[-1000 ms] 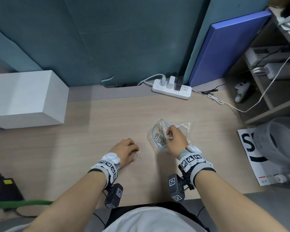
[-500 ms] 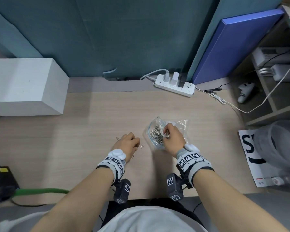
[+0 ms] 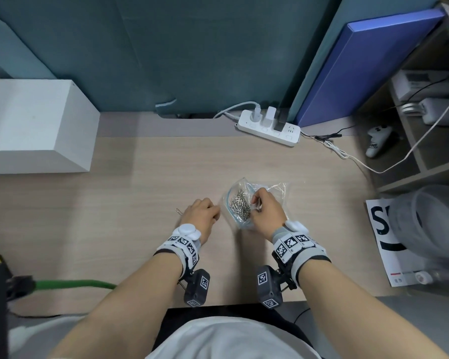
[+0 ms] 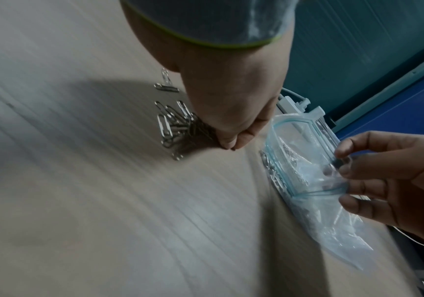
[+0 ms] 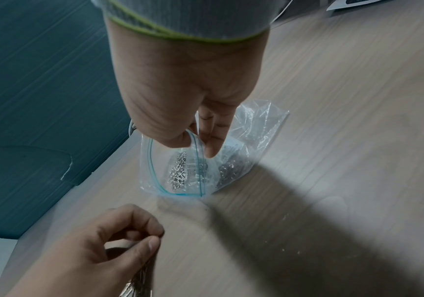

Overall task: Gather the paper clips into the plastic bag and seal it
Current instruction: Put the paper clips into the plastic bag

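Roughly mid-desk, near edge: both hands down on the wooden desk [image 3: 145, 193], working close together.

Right hand [image 3: 266, 212] pinches the upper lip of the plastic bag [image 3: 244, 203] between thumb and forefinger, lifting it so the blue-lined mouth gapes toward the left. Bag lies flat otherwise, body trailing right and away. A heap of clips already sits inside it [image 5: 179, 172].

Left hand [image 3: 201, 216] just left of the bag mouth, fingers bunched together and curled down on a cluster of loose paper clips [image 4: 172, 128] on the desk. Looks like a pinch or a scrape; whether any clips are truly held I cannot tell, the fingertips cover the contact.

Key relation: bag opening lies directly right of the left hand, near but not touching, and faces it. Left hand is the nearer one to the loose clips; a short sweep rightward should carry them in. The clips lie jumbled, with no common long axis.

Stragglers: a pair of clips [image 4: 165, 82] on the far side of the cluster, and one lone clip [image 3: 178, 211] left of the left hand.

Hard to read: wrist views are motion-smeared; the left hand hides most of the cluster from above; the bag's seal strip shows only as a thin blue line. Judged: gathering well along, sealing not yet begun.
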`<state>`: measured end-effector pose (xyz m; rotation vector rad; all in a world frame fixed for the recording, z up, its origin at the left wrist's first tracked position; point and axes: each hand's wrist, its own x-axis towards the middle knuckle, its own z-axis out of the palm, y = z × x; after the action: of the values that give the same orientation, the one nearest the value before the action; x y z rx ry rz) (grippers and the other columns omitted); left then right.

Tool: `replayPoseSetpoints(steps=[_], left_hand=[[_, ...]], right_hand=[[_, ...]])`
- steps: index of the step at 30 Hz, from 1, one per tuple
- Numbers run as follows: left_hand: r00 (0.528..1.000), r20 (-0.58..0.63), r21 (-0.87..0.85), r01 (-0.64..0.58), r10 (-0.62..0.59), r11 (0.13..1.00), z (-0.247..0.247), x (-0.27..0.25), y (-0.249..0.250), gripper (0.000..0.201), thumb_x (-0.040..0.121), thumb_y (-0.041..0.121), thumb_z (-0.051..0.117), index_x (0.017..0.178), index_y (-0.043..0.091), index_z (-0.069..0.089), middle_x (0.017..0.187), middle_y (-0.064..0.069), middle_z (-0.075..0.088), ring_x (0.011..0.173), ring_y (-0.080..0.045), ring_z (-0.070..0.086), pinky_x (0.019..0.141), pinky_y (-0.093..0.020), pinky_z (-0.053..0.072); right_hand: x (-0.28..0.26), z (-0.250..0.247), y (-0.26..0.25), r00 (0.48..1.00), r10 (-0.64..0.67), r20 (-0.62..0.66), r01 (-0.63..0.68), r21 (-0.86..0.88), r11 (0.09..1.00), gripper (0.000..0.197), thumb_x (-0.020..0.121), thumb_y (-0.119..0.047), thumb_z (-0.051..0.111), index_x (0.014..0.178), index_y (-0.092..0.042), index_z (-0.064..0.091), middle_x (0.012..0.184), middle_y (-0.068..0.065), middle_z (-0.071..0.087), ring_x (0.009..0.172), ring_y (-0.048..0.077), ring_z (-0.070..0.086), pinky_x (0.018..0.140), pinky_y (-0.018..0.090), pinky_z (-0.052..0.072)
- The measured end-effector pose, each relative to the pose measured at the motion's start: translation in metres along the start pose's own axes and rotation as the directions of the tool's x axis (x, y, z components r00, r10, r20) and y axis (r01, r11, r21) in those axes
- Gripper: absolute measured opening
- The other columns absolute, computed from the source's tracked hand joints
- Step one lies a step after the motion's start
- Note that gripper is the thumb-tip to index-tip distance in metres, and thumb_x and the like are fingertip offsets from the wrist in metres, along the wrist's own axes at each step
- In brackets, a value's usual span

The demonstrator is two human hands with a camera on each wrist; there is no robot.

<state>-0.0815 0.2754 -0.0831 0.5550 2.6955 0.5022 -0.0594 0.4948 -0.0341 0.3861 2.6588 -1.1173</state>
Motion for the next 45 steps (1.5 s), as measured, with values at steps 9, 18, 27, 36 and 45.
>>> replayPoseSetpoints(steps=[9,18,27,36,45], left_hand=[[0.986,0.157,0.021,-0.053,0.049,0.998,-0.027,-0.023,-0.029,0.054,0.066,0.052,0.080,0.113,0.037,0.060,0.115,0.018,0.051,0.107,-0.009,0.043,0.072,-0.029,0.044],[0.988,0.151,-0.053,-0.025,0.033,0.998,-0.017,-0.014,-0.027,0.019,0.087,0.015,0.069,0.103,0.023,0.062,0.106,0.004,0.055,0.096,-0.022,0.055,0.077,-0.036,0.051],[0.991,0.115,-0.119,0.081,-0.067,0.990,-0.014,-0.006,-0.021,0.020,0.079,0.007,0.062,0.085,0.025,0.066,0.089,0.009,0.056,0.080,-0.021,0.058,0.066,-0.029,0.047],[0.994,-0.027,-0.533,0.074,-0.105,0.843,-0.034,0.021,0.042,0.013,0.081,0.015,0.078,0.089,0.026,0.077,0.088,0.009,0.069,0.071,-0.002,0.060,0.068,-0.007,0.042],[0.978,-0.079,-0.313,0.160,-0.194,0.936,-0.032,0.002,-0.025,0.025,0.087,0.010,0.071,0.107,0.024,0.077,0.109,0.004,0.067,0.102,-0.015,0.063,0.093,-0.031,0.052]], right_hand=[[0.005,0.002,-0.006,0.999,0.040,0.019,-0.040,0.002,0.999,0.030,0.078,0.004,0.050,0.090,-0.024,0.050,0.094,-0.001,0.058,0.081,0.023,0.056,0.075,0.039,0.048],[0.006,0.004,-0.007,0.999,0.048,0.023,-0.048,0.010,0.999,0.030,0.077,0.005,0.051,0.092,-0.020,0.053,0.095,0.001,0.057,0.083,0.025,0.056,0.077,0.039,0.047],[0.003,0.005,-0.007,0.999,0.045,0.009,-0.045,0.011,0.999,0.030,0.076,0.003,0.052,0.093,-0.021,0.054,0.096,0.000,0.058,0.082,0.025,0.055,0.076,0.041,0.048],[0.002,0.005,-0.006,0.999,0.032,-0.026,-0.032,0.002,0.999,0.021,0.084,-0.003,0.056,0.088,-0.023,0.054,0.095,-0.001,0.059,0.079,0.022,0.055,0.073,0.037,0.047],[0.005,0.004,-0.008,0.999,0.039,-0.015,-0.039,-0.015,0.999,0.016,0.087,-0.005,0.056,0.084,-0.020,0.060,0.096,0.000,0.062,0.084,0.021,0.058,0.077,0.035,0.048]])
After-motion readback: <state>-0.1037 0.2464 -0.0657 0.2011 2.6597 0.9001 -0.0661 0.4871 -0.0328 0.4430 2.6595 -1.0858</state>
